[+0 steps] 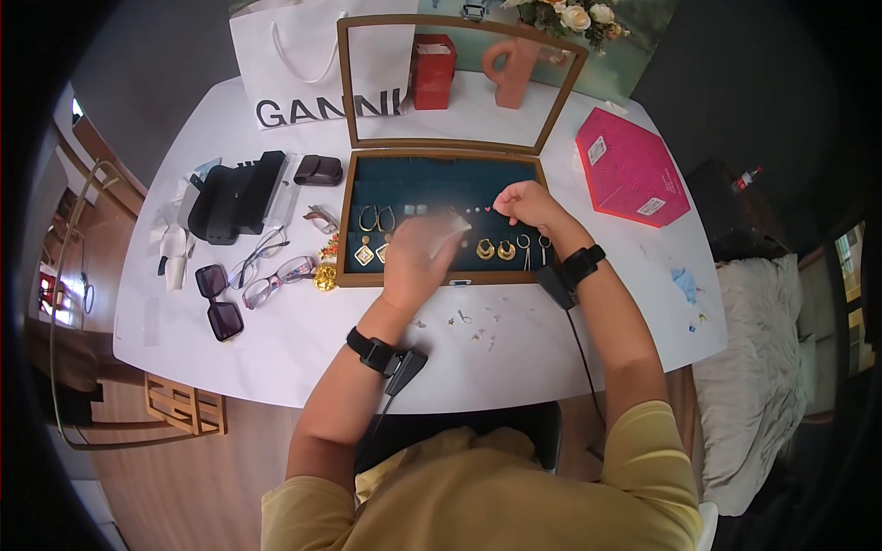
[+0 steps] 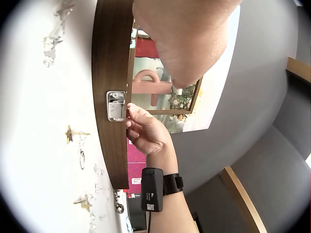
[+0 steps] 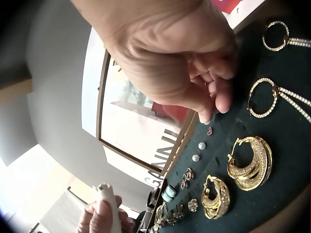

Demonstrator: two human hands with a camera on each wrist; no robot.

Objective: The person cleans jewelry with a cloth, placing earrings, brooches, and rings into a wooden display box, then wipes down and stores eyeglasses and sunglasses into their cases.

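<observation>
My right hand is over the dark green lining of a wooden jewelry box. Its thumb and fingertip pinch a tiny earring, mostly hidden, right at the lining beside a pink heart stud. Pearl studs and gold hoop earrings sit nearby. My left hand, blurred in the head view, is over the box's front edge. It holds a whitish rolled piece upright between thumb and fingers; I cannot tell its material.
The glass lid stands raised behind. Sunglasses, eyeglasses and a black case lie left. A pink box is right. Small loose jewelry lies in front, and a white paper bag stands behind.
</observation>
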